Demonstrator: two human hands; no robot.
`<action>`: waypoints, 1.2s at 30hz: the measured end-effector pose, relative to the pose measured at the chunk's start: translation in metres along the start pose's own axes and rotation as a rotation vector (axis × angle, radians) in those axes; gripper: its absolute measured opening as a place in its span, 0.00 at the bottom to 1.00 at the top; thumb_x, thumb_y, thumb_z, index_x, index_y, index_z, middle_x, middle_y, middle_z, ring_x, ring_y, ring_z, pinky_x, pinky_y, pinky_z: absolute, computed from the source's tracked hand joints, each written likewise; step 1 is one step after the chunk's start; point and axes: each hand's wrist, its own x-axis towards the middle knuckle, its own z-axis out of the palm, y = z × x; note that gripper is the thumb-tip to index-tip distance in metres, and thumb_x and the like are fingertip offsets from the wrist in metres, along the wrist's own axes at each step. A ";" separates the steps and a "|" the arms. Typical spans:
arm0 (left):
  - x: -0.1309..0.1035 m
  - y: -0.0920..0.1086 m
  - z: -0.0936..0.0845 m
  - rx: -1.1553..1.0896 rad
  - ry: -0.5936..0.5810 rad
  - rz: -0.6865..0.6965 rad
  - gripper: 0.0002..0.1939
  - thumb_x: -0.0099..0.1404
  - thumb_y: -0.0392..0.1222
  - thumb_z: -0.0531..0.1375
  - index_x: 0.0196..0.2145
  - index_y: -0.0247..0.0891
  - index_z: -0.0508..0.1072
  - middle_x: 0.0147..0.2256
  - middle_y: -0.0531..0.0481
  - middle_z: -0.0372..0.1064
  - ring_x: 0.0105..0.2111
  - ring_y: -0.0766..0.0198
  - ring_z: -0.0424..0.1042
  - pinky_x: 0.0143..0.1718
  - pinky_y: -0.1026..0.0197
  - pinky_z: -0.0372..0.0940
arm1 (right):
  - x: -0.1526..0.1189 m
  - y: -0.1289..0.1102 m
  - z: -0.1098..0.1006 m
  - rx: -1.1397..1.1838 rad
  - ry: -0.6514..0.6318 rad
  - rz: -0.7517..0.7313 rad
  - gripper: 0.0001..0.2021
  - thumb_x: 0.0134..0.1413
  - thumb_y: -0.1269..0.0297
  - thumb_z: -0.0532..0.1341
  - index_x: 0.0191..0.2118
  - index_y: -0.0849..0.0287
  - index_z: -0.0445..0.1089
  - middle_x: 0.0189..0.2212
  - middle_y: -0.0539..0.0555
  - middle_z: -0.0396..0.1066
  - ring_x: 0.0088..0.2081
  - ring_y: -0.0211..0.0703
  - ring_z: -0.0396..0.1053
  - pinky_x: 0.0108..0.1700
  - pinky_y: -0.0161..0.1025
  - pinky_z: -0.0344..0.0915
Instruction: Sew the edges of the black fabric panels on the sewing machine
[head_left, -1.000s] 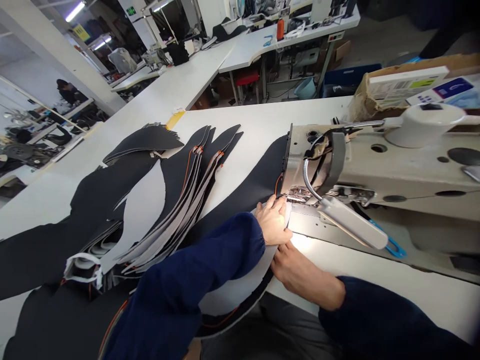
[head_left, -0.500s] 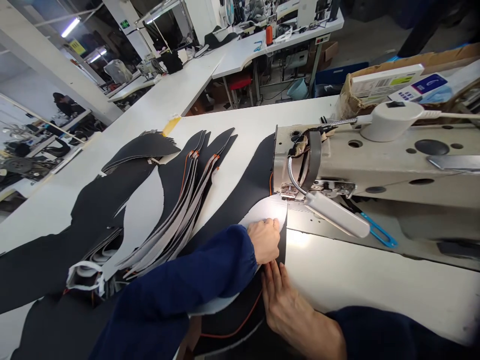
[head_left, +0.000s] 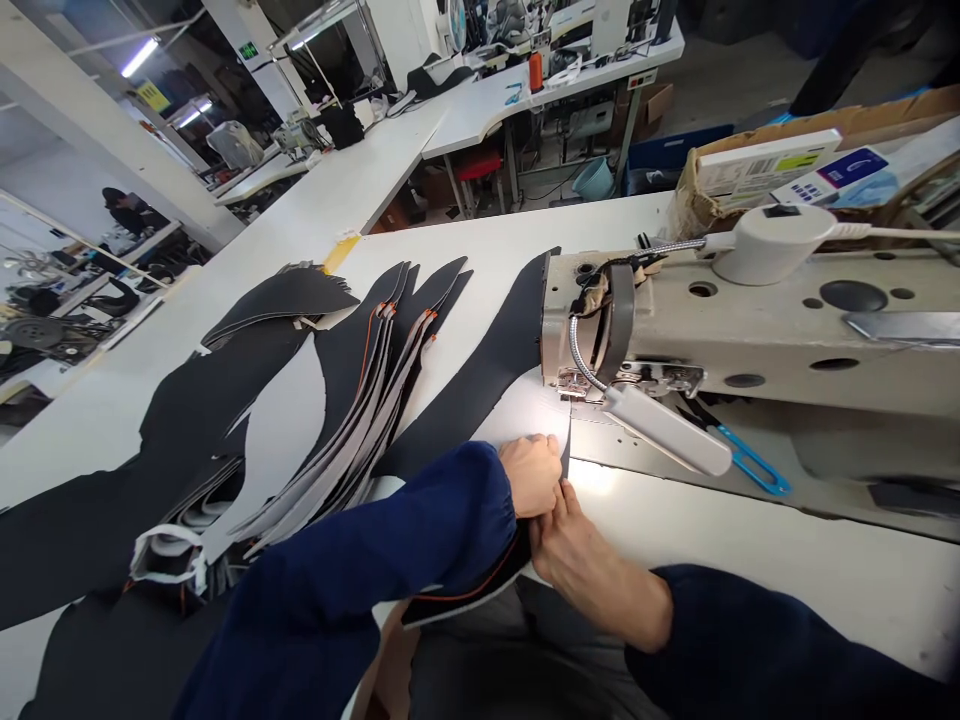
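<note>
A dark fabric panel [head_left: 469, 390] runs up to the needle area of a sewing machine [head_left: 780, 320], and a light grey fabric piece [head_left: 521, 412] lies on it. My left hand [head_left: 531, 475] is closed, its curled fingers gripping the grey piece just before the presser foot. Right below, my right hand [head_left: 585, 560] pinches the panel's right edge, its fingertips touching the left hand. An orange-stitched part of the panel hangs toward my lap, partly hidden by my left sleeve. A small lamp [head_left: 667, 430] lights the sewing spot.
Layered grey and black cut pieces [head_left: 360, 410] lie left of my work, beside a dark stack [head_left: 277, 305]. Blue-handled thread snips [head_left: 757, 465] rest under the machine arm. A cardboard box [head_left: 690, 195] stands behind the machine. A person [head_left: 124, 210] sits far left.
The fabric has shifted up toward the machine, its far tip now showing higher. My right hand has moved up, its flat fingers now bent into a pinch against my left hand.
</note>
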 end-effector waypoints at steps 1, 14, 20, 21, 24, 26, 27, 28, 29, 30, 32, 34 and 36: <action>0.004 -0.001 0.001 0.007 0.011 -0.003 0.29 0.59 0.38 0.54 0.57 0.24 0.59 0.45 0.34 0.68 0.39 0.50 0.73 0.36 0.54 0.69 | -0.001 -0.003 0.001 -0.002 0.008 0.014 0.20 0.47 0.70 0.56 0.45 0.75 0.73 0.44 0.76 0.71 0.47 0.69 0.69 0.50 0.65 0.64; 0.006 0.002 -0.005 -0.007 0.001 0.067 0.16 0.60 0.36 0.55 0.45 0.26 0.67 0.41 0.36 0.68 0.37 0.54 0.73 0.36 0.56 0.69 | 0.003 -0.004 0.006 -0.028 0.006 0.014 0.17 0.44 0.73 0.57 0.41 0.75 0.73 0.39 0.75 0.73 0.43 0.65 0.71 0.49 0.66 0.62; 0.022 -0.003 0.001 0.029 0.066 0.034 0.17 0.58 0.34 0.54 0.45 0.26 0.68 0.42 0.35 0.67 0.36 0.53 0.73 0.34 0.55 0.69 | 0.004 -0.005 0.000 -0.037 0.061 -0.008 0.17 0.47 0.73 0.56 0.43 0.77 0.71 0.40 0.76 0.72 0.41 0.61 0.71 0.48 0.62 0.63; 0.023 -0.003 -0.001 0.028 0.066 0.031 0.17 0.58 0.34 0.55 0.45 0.26 0.68 0.42 0.36 0.67 0.37 0.53 0.73 0.34 0.55 0.68 | 0.004 -0.007 0.001 -0.040 0.091 -0.013 0.18 0.48 0.73 0.56 0.45 0.78 0.70 0.42 0.77 0.72 0.42 0.61 0.71 0.48 0.62 0.63; 0.022 -0.005 -0.007 0.020 0.068 0.032 0.18 0.57 0.35 0.57 0.46 0.28 0.67 0.43 0.37 0.67 0.39 0.52 0.72 0.36 0.54 0.68 | 0.005 -0.009 0.009 -0.061 0.114 0.006 0.19 0.47 0.74 0.57 0.45 0.80 0.70 0.42 0.78 0.71 0.41 0.62 0.71 0.48 0.61 0.63; 0.017 -0.006 -0.006 0.020 0.067 0.053 0.18 0.57 0.36 0.57 0.46 0.28 0.67 0.43 0.37 0.67 0.41 0.51 0.71 0.38 0.54 0.68 | 0.009 -0.005 0.014 -0.065 0.080 0.019 0.17 0.45 0.75 0.57 0.43 0.76 0.71 0.38 0.75 0.73 0.40 0.62 0.72 0.47 0.61 0.63; 0.014 -0.006 -0.005 0.022 0.068 0.066 0.17 0.58 0.35 0.57 0.46 0.28 0.67 0.43 0.37 0.67 0.42 0.51 0.71 0.39 0.54 0.68 | 0.010 -0.002 0.015 -0.063 0.065 0.015 0.16 0.45 0.75 0.57 0.41 0.75 0.72 0.37 0.74 0.73 0.40 0.62 0.72 0.46 0.61 0.63; 0.013 -0.007 -0.003 0.026 0.070 0.075 0.17 0.59 0.35 0.56 0.46 0.28 0.68 0.42 0.37 0.67 0.42 0.51 0.71 0.39 0.54 0.68 | 0.012 0.002 0.015 -0.060 0.057 0.008 0.15 0.44 0.76 0.57 0.40 0.73 0.73 0.35 0.72 0.74 0.39 0.63 0.72 0.46 0.61 0.63; 0.012 -0.007 -0.001 0.030 0.075 0.082 0.16 0.59 0.34 0.55 0.46 0.28 0.68 0.42 0.37 0.67 0.42 0.51 0.70 0.39 0.54 0.68 | 0.014 0.005 0.015 -0.057 0.052 0.005 0.14 0.44 0.76 0.57 0.39 0.72 0.73 0.34 0.71 0.74 0.39 0.63 0.72 0.46 0.61 0.63; 0.013 -0.008 0.000 0.035 0.079 0.084 0.16 0.60 0.34 0.54 0.46 0.28 0.68 0.42 0.37 0.67 0.42 0.51 0.71 0.39 0.54 0.68 | 0.015 0.007 0.013 -0.057 0.050 0.006 0.14 0.44 0.76 0.57 0.38 0.71 0.73 0.34 0.71 0.74 0.38 0.63 0.72 0.46 0.61 0.63; 0.018 -0.009 0.002 0.036 0.089 0.083 0.16 0.60 0.33 0.54 0.46 0.28 0.68 0.42 0.36 0.67 0.41 0.51 0.71 0.40 0.54 0.68 | 0.017 0.009 0.008 -0.058 0.053 0.022 0.13 0.44 0.77 0.57 0.38 0.72 0.73 0.33 0.72 0.74 0.38 0.62 0.72 0.45 0.60 0.63; 0.025 -0.009 0.001 0.031 0.093 0.085 0.16 0.60 0.32 0.54 0.46 0.27 0.68 0.42 0.35 0.67 0.41 0.52 0.71 0.40 0.54 0.68 | 0.017 0.007 0.003 -0.053 0.074 0.023 0.13 0.45 0.77 0.57 0.39 0.74 0.72 0.35 0.74 0.73 0.38 0.63 0.71 0.45 0.61 0.62; 0.031 -0.008 -0.001 0.025 0.102 0.081 0.17 0.58 0.31 0.55 0.46 0.26 0.68 0.43 0.34 0.66 0.41 0.52 0.70 0.40 0.55 0.68 | 0.017 0.004 0.000 -0.053 0.115 0.004 0.14 0.46 0.76 0.57 0.40 0.76 0.71 0.37 0.77 0.72 0.38 0.63 0.71 0.44 0.62 0.62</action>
